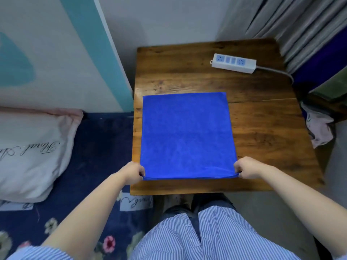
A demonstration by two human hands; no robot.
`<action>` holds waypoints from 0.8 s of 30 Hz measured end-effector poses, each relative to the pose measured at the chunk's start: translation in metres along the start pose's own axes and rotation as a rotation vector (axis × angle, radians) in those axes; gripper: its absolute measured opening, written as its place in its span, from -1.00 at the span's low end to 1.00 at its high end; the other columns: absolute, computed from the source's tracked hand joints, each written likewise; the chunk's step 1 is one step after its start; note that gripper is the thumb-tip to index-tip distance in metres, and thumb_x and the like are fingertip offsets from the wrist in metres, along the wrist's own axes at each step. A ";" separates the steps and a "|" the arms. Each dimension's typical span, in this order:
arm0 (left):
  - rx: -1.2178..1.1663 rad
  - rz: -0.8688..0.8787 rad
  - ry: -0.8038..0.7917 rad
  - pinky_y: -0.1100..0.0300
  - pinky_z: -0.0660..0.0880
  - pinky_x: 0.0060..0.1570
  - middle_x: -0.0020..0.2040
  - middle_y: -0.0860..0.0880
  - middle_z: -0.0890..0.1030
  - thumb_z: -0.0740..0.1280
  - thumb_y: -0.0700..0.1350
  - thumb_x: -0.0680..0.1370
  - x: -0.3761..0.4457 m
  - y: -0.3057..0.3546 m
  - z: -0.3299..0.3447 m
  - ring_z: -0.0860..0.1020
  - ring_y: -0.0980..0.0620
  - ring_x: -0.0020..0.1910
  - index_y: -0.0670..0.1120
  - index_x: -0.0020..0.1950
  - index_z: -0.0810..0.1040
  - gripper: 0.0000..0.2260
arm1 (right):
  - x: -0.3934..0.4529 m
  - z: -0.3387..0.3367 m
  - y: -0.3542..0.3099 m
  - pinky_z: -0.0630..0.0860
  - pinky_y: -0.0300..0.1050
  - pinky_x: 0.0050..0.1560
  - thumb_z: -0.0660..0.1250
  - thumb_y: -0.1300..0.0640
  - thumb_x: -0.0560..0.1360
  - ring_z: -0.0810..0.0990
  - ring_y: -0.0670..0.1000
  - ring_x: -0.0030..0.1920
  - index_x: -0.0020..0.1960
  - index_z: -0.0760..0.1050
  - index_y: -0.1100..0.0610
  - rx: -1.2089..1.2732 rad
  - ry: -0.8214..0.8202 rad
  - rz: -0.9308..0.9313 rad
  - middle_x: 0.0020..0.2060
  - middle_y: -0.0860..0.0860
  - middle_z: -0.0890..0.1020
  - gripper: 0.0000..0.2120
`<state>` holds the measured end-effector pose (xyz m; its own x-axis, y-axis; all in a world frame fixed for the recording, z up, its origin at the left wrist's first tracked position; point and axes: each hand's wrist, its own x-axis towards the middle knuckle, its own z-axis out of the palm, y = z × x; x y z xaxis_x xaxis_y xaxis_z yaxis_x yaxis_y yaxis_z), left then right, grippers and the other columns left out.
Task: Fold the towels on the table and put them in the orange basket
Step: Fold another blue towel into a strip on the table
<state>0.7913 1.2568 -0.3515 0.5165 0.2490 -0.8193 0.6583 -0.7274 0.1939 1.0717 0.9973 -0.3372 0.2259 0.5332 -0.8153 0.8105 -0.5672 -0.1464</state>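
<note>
A bright blue towel lies spread flat on the small wooden table, its near edge close to the table's front. My left hand pinches the towel's near left corner. My right hand pinches the near right corner, and the near edge is raised slightly off the wood between them. No orange basket is in view.
A white power strip with a grey cord lies at the table's back right. A bed with a dark floral cover and a white pillow borders the left side. Grey curtains and crumpled cloth stand at the right.
</note>
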 end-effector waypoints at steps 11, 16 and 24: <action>-0.440 -0.047 0.202 0.18 0.34 -0.21 -0.24 0.00 0.48 0.22 -0.27 0.53 0.006 -0.005 0.022 0.43 -0.02 -0.18 -0.09 -0.24 0.44 -0.83 | 0.003 0.033 0.001 0.28 -0.25 -0.32 0.27 0.35 0.37 0.43 0.02 -0.20 -0.42 0.31 0.04 0.290 0.161 0.012 -0.37 0.01 0.47 -0.70; -0.924 -0.055 0.397 0.28 0.33 -0.26 -0.25 0.03 0.47 0.22 -0.31 0.55 0.007 -0.001 -0.004 0.42 0.08 -0.25 -0.02 -0.28 0.42 -0.73 | 0.004 0.005 0.013 0.33 -0.52 -0.37 0.28 0.51 0.39 0.48 -0.23 -0.42 -0.38 0.39 0.11 0.893 0.472 0.100 -0.40 0.06 0.49 -0.65; -1.274 0.088 0.655 0.25 0.32 -0.25 -0.23 0.02 0.45 0.14 -0.29 0.60 0.045 0.015 -0.095 0.41 0.13 -0.25 -0.02 -0.23 0.40 -0.74 | 0.047 -0.076 0.017 0.36 -0.41 -0.48 0.12 0.43 0.53 0.44 -0.29 -0.56 -0.26 0.31 0.05 1.402 0.717 0.036 -0.59 -0.20 0.52 -0.67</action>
<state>0.8765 1.3175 -0.3340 0.5043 0.7334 -0.4559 0.4638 0.2154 0.8594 1.1370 1.0609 -0.3351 0.7620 0.4511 -0.4646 -0.2345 -0.4765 -0.8473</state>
